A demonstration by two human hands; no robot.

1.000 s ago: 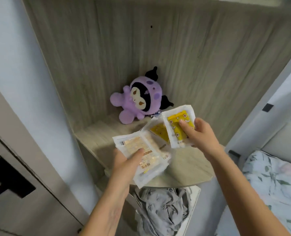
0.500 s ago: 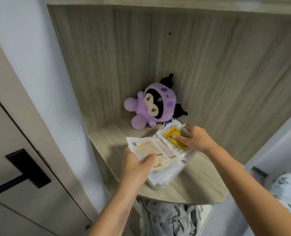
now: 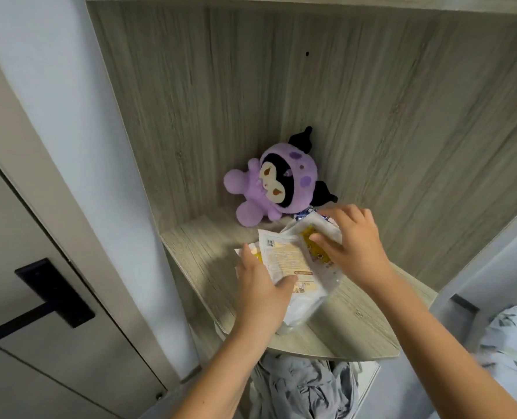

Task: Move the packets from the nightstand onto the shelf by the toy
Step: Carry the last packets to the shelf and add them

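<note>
A person's two bare hands work over a pale wood-grain shelf (image 3: 196, 261) set into a corner alcove. The packets (image 3: 284, 261), a loose overlapping pile of white wrappers with tan and yellow printing, lie on the shelf just in front of a purple plush toy (image 3: 273, 184) with black ears. The toy leans into the back corner, and the far edge of the pile nearly touches its lower side; a small blue-and-white wrapper peeks out between them.

The left hand (image 3: 261, 293) grips the near end of the pile, thumb curled over the top of the tan packet, fingers hidden beneath. The right hand (image 3: 352, 244) rests on the yellow packet at the far right of the pile, fingers spread and slightly bent, thumb pressing on the yellow print. Whether those fingers pinch the wrapper or only press it down is unclear.

The alcove's tall wood-grain panels close in behind and to the right of the toy, leaving only the front open. To the left stand a white wall and a door with a black handle (image 3: 54, 293). Below the shelf's curved front edge sits a heap of crumpled grey cloth (image 3: 305, 388). At lower right is a corner of leaf-patterned bedding (image 3: 514, 343).
</note>
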